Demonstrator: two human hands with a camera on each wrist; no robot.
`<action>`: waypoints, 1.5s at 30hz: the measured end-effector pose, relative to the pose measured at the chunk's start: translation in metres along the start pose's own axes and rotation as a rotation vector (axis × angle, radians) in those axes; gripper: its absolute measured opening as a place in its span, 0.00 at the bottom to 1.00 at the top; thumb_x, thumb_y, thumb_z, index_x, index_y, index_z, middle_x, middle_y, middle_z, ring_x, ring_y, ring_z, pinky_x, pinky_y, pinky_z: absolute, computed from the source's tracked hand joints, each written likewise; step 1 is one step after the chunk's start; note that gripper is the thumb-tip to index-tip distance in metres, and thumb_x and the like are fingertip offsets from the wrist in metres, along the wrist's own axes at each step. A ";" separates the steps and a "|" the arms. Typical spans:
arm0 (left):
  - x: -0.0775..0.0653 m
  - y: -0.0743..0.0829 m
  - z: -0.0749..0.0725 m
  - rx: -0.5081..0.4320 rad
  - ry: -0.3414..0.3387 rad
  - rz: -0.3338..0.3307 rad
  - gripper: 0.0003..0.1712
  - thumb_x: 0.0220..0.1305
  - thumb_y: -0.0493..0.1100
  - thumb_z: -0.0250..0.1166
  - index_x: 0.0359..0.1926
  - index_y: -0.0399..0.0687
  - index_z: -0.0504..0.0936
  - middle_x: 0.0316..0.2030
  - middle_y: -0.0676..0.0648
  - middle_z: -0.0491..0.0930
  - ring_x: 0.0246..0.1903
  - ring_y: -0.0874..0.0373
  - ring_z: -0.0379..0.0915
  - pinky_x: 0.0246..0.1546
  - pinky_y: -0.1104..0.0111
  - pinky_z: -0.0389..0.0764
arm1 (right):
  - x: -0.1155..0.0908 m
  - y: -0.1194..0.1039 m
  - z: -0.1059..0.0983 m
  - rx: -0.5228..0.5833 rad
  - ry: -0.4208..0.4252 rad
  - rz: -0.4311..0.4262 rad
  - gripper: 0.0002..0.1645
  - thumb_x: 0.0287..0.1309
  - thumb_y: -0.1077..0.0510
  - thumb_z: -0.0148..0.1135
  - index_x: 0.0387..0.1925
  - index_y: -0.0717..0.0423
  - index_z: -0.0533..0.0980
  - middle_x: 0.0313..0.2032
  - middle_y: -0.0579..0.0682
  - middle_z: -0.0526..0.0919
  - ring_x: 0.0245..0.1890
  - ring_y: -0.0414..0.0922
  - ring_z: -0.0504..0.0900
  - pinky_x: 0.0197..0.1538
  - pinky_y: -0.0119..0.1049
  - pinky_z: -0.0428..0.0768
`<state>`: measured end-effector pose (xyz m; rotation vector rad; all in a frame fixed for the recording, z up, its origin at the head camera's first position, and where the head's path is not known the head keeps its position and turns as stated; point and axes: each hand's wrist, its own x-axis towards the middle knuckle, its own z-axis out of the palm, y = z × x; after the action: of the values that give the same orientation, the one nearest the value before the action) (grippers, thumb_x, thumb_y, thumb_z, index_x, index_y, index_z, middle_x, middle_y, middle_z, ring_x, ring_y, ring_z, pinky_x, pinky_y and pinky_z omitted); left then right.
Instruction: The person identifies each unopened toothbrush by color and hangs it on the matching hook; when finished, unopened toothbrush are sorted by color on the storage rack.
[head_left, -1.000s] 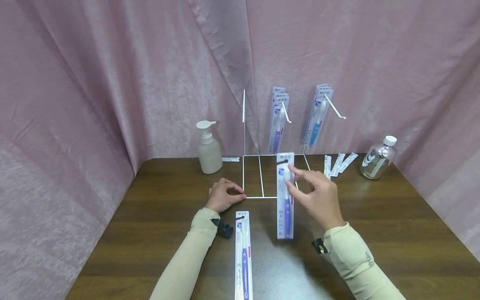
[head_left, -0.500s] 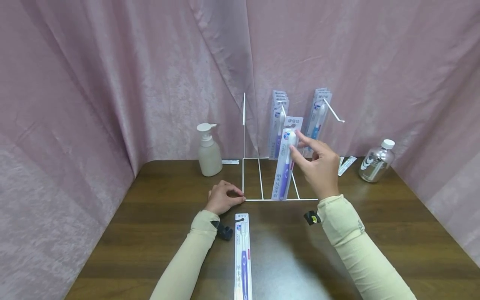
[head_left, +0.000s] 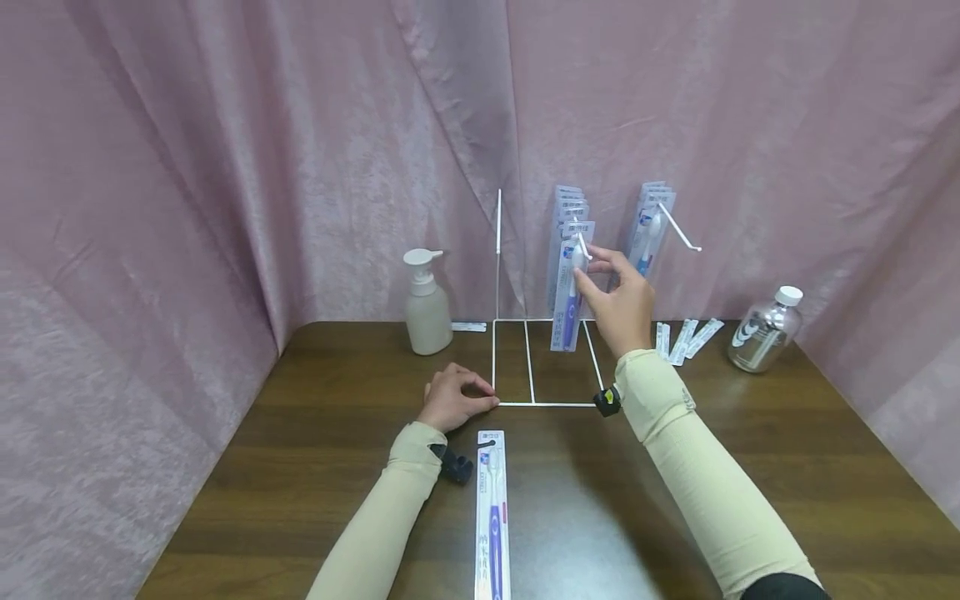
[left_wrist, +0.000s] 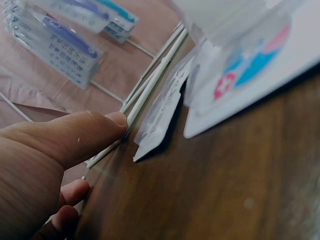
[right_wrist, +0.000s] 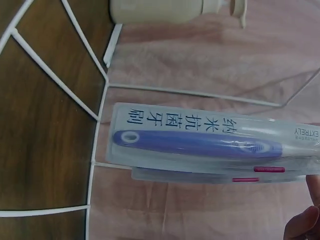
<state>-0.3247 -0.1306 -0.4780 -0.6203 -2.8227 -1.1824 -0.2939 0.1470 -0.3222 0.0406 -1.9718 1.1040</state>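
My right hand [head_left: 624,304] pinches a packaged purple toothbrush [head_left: 564,329] near its top, right at the tip of the rack's middle hook [head_left: 582,246]. The card hangs upright, in front of several similar packs [head_left: 558,200] on that hook. In the right wrist view the toothbrush pack [right_wrist: 195,145] lies across the picture, another pack's edge showing behind it. With thumb and fingertips, my left hand [head_left: 452,400] holds the front left corner of the white wire rack [head_left: 551,405]; its thumb [left_wrist: 95,131] lies along the wire. A second packaged purple toothbrush [head_left: 492,517] lies on the table beside my left forearm.
Blue toothbrush packs [head_left: 651,225] hang on the right hook [head_left: 681,229]. The left hook [head_left: 498,221] carries nothing. A pump bottle [head_left: 428,312] stands left of the rack, a clear bottle with a white cap [head_left: 765,329] at right. Small white strips [head_left: 684,342] lie near the back edge.
My right hand has carried the toothbrush pack up and back from above the table to the middle hook, where its top now meets the hook's tip. My left hand stays at the rack's corner.
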 end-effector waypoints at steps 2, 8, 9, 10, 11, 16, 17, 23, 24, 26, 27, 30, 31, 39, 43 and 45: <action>0.000 0.001 0.002 -0.001 0.000 0.001 0.09 0.55 0.57 0.81 0.33 0.67 0.90 0.52 0.50 0.78 0.56 0.46 0.69 0.57 0.50 0.62 | 0.006 0.005 0.004 -0.002 0.006 0.010 0.22 0.62 0.54 0.77 0.57 0.47 0.85 0.42 0.52 0.90 0.18 0.41 0.66 0.24 0.30 0.64; 0.002 0.004 0.005 -0.002 -0.011 -0.005 0.08 0.56 0.57 0.81 0.32 0.68 0.90 0.53 0.50 0.77 0.58 0.45 0.68 0.58 0.50 0.61 | 0.019 0.015 0.008 -0.025 0.016 0.013 0.23 0.62 0.55 0.77 0.58 0.48 0.85 0.45 0.56 0.90 0.22 0.44 0.71 0.26 0.30 0.67; 0.002 0.004 0.005 0.001 -0.012 -0.007 0.08 0.56 0.57 0.81 0.32 0.68 0.90 0.53 0.50 0.77 0.58 0.45 0.68 0.58 0.50 0.61 | 0.019 0.015 0.008 -0.029 0.016 0.013 0.23 0.62 0.55 0.77 0.59 0.48 0.84 0.45 0.56 0.90 0.23 0.44 0.73 0.27 0.30 0.67; 0.003 0.005 0.006 0.002 -0.016 -0.006 0.08 0.56 0.57 0.81 0.32 0.68 0.89 0.53 0.50 0.77 0.58 0.45 0.68 0.58 0.50 0.61 | 0.019 0.015 0.006 -0.031 0.017 0.015 0.24 0.61 0.55 0.77 0.59 0.48 0.84 0.45 0.56 0.89 0.24 0.45 0.73 0.27 0.30 0.66; 0.003 0.006 0.007 0.003 -0.019 -0.005 0.08 0.56 0.57 0.81 0.32 0.68 0.89 0.53 0.50 0.77 0.58 0.45 0.68 0.58 0.50 0.61 | 0.018 0.014 0.003 -0.029 0.017 0.019 0.25 0.60 0.56 0.78 0.60 0.48 0.83 0.46 0.56 0.89 0.25 0.46 0.73 0.27 0.31 0.66; 0.005 0.011 0.010 0.000 -0.030 0.001 0.08 0.56 0.57 0.81 0.32 0.68 0.89 0.53 0.50 0.77 0.58 0.46 0.68 0.58 0.50 0.61 | -0.009 0.003 -0.010 0.106 -0.041 0.098 0.28 0.58 0.62 0.77 0.59 0.57 0.78 0.45 0.61 0.83 0.27 0.43 0.70 0.29 0.30 0.66; 0.005 0.011 0.011 0.001 -0.032 0.002 0.08 0.56 0.57 0.81 0.32 0.67 0.90 0.54 0.50 0.77 0.58 0.46 0.68 0.58 0.50 0.61 | -0.021 0.001 -0.012 0.151 -0.073 0.128 0.27 0.59 0.63 0.76 0.58 0.60 0.77 0.43 0.60 0.82 0.27 0.42 0.70 0.29 0.29 0.66; 0.008 0.014 0.010 0.004 -0.036 0.019 0.08 0.56 0.57 0.81 0.33 0.67 0.90 0.54 0.49 0.78 0.58 0.45 0.68 0.58 0.49 0.61 | -0.115 -0.011 -0.008 0.368 -0.418 0.433 0.17 0.66 0.64 0.69 0.54 0.62 0.76 0.32 0.51 0.82 0.24 0.41 0.72 0.26 0.30 0.70; 0.008 0.014 0.010 0.006 -0.035 0.021 0.09 0.56 0.58 0.81 0.33 0.67 0.90 0.54 0.49 0.78 0.58 0.45 0.68 0.57 0.49 0.61 | -0.131 -0.013 -0.006 0.376 -0.487 0.484 0.17 0.67 0.64 0.69 0.54 0.62 0.76 0.31 0.50 0.82 0.23 0.40 0.72 0.24 0.30 0.70; 0.008 0.013 0.008 0.005 -0.033 0.023 0.09 0.56 0.58 0.81 0.34 0.67 0.90 0.53 0.49 0.78 0.57 0.45 0.69 0.57 0.49 0.61 | -0.157 -0.015 -0.002 0.375 -0.618 0.547 0.16 0.68 0.63 0.68 0.53 0.62 0.76 0.29 0.50 0.81 0.18 0.39 0.68 0.20 0.30 0.67; 0.008 0.012 0.007 0.004 -0.032 0.024 0.09 0.56 0.58 0.80 0.34 0.67 0.90 0.53 0.49 0.78 0.57 0.45 0.69 0.57 0.49 0.61 | -0.168 -0.017 -0.001 0.370 -0.678 0.567 0.17 0.68 0.62 0.68 0.54 0.61 0.75 0.29 0.50 0.81 0.16 0.38 0.67 0.18 0.31 0.66; 0.008 0.009 0.004 0.000 -0.033 0.026 0.09 0.57 0.58 0.80 0.35 0.67 0.91 0.54 0.49 0.77 0.57 0.45 0.68 0.58 0.49 0.61 | -0.191 -0.020 0.005 0.359 -0.813 0.567 0.22 0.67 0.59 0.69 0.58 0.62 0.73 0.28 0.48 0.80 0.14 0.38 0.65 0.16 0.31 0.66; 0.007 0.008 0.004 -0.003 -0.035 0.025 0.08 0.57 0.58 0.80 0.35 0.67 0.91 0.54 0.49 0.77 0.57 0.45 0.68 0.58 0.49 0.60 | -0.196 -0.021 0.006 0.357 -0.848 0.559 0.23 0.67 0.59 0.69 0.58 0.61 0.73 0.28 0.47 0.80 0.14 0.38 0.66 0.16 0.31 0.66; 0.000 0.002 -0.006 0.007 -0.013 0.032 0.08 0.56 0.56 0.81 0.35 0.67 0.91 0.52 0.49 0.78 0.56 0.45 0.69 0.56 0.49 0.60 | -0.209 -0.028 0.015 0.223 -1.020 0.360 0.32 0.64 0.54 0.74 0.64 0.55 0.72 0.26 0.43 0.79 0.15 0.37 0.70 0.17 0.31 0.69; -0.003 0.001 -0.011 0.009 -0.017 0.030 0.08 0.56 0.55 0.81 0.35 0.66 0.91 0.53 0.49 0.78 0.57 0.44 0.68 0.56 0.49 0.60 | -0.210 -0.032 0.022 0.106 -1.004 0.234 0.35 0.63 0.53 0.76 0.65 0.57 0.71 0.25 0.41 0.79 0.19 0.35 0.73 0.24 0.31 0.72; -0.003 0.001 -0.012 0.012 -0.019 0.035 0.08 0.57 0.56 0.81 0.36 0.66 0.91 0.54 0.49 0.78 0.57 0.44 0.68 0.56 0.48 0.60 | -0.209 -0.033 0.024 0.067 -0.977 0.211 0.35 0.62 0.53 0.76 0.64 0.59 0.71 0.24 0.41 0.78 0.19 0.34 0.73 0.25 0.31 0.72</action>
<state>-0.3235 -0.1398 -0.4691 -0.6802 -2.8200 -1.1593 -0.1635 0.0361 -0.4493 0.5007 -2.8364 1.4466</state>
